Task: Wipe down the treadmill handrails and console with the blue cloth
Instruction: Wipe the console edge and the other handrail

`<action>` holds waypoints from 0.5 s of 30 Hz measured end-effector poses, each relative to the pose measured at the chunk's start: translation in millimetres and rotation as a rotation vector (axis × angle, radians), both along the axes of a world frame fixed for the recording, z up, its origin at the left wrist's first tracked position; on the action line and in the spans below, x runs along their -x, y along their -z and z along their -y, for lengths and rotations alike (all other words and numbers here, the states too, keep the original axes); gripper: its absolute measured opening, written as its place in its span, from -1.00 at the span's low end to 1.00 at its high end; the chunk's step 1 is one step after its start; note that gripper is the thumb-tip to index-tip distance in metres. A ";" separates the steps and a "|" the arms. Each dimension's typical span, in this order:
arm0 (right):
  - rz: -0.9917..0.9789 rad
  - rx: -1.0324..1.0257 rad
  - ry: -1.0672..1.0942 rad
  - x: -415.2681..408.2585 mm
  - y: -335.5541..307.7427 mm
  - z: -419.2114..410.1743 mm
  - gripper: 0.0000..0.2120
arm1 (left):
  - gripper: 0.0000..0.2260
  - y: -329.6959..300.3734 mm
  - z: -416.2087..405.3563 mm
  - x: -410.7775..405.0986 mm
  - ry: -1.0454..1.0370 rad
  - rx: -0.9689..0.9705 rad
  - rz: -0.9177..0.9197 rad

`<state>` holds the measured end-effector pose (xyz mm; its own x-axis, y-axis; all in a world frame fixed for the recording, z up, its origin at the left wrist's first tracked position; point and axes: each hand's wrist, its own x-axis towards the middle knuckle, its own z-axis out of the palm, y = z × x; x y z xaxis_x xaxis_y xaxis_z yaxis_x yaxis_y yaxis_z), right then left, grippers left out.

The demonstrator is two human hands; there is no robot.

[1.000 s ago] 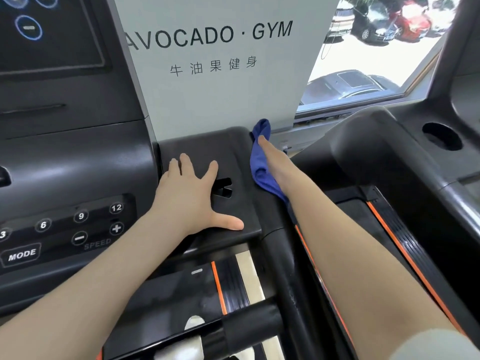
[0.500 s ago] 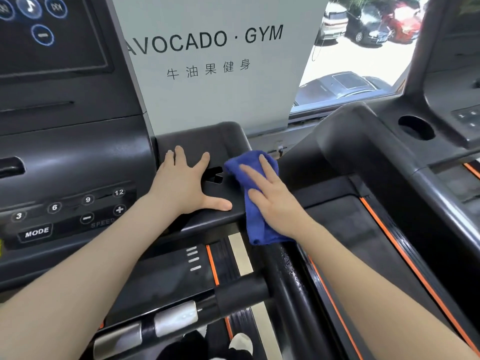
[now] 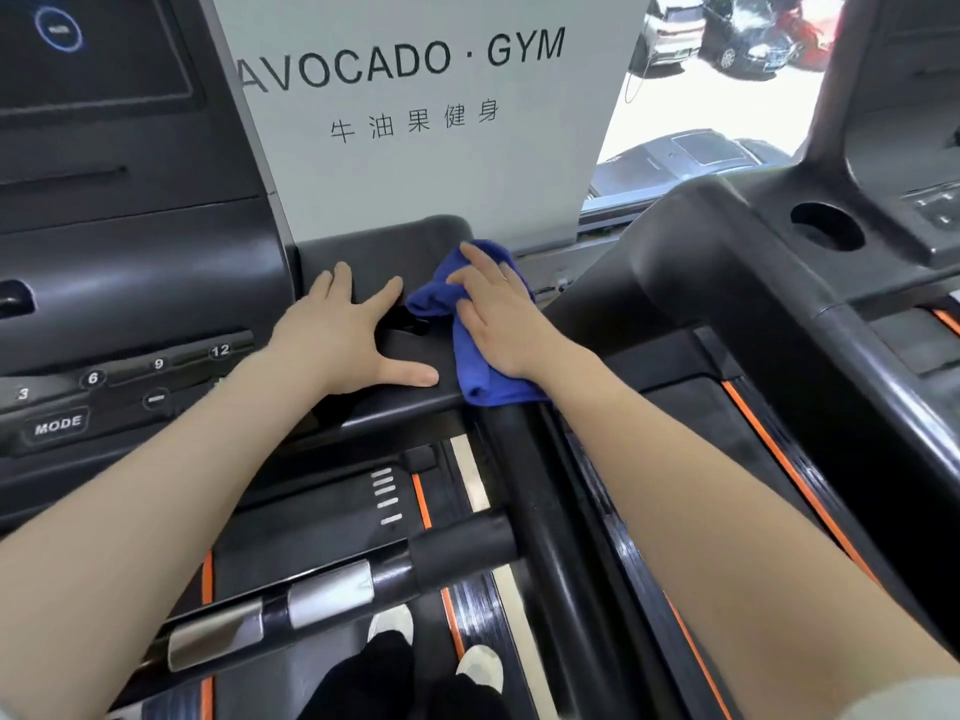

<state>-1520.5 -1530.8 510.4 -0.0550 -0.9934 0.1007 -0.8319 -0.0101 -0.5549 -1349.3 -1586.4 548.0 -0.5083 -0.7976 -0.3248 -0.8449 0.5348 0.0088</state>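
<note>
My right hand [image 3: 506, 324] pressed the blue cloth [image 3: 470, 350] flat-fingered onto the console tray [image 3: 374, 246] (left hand [image 3: 343, 335] spread beside it).

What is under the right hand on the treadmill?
The blue cloth lies under the right hand, pressed on the black side tray of the console. The tray surface below the cloth is covered, so its state cannot be seen.

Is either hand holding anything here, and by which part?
Right hand presses flat on the blue cloth, over its upper middle, not gripping. Left hand rests bare on the console shelf.
</note>
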 end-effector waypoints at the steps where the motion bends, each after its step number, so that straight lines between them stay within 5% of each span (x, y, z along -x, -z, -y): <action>1: -0.001 0.026 0.003 -0.6 0.8 1.8 -0.74 | 0.00 -0.1 0.4 0.0 0.001 0.004 0.004; 11: 0.201 0.001 -0.070 -8.6 9.9 -81.8 -0.72 | -0.03 3.0 -1.7 -3.3 0.005 0.024 -0.042; 15: 0.070 -0.034 -0.233 -15.5 6.0 -122.4 -0.61 | -0.12 1.8 -8.0 -3.2 0.105 0.124 0.025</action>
